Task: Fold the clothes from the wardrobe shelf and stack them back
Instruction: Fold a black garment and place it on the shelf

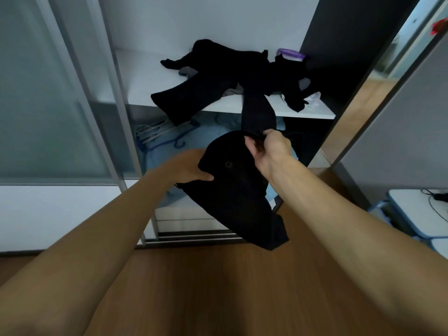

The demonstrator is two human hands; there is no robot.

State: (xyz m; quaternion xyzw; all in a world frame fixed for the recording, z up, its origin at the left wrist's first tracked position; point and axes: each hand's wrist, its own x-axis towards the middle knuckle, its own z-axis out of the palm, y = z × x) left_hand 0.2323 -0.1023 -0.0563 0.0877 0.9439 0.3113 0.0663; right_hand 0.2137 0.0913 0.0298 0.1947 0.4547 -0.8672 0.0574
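Shelf (306,112) edge: left hand (188,169), right hand (269,149) grip garment (234,192).

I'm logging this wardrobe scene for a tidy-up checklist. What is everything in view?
black garment: one, black, held before the shelf, one end running up to the pile
clothes pile: one heap, black with some grey, unfolded on the shelf
wardrobe shelf: one, white, centre
container: one, purple lid, shelf back right
white cloth: one, white, shelf right end
hangers: several, white and blue, below the shelf
sliding door: one, frosted, left
floor: one, brown wood, bottom
left hand: one, grips the garment's left side
right hand: one, pinches the garment's top
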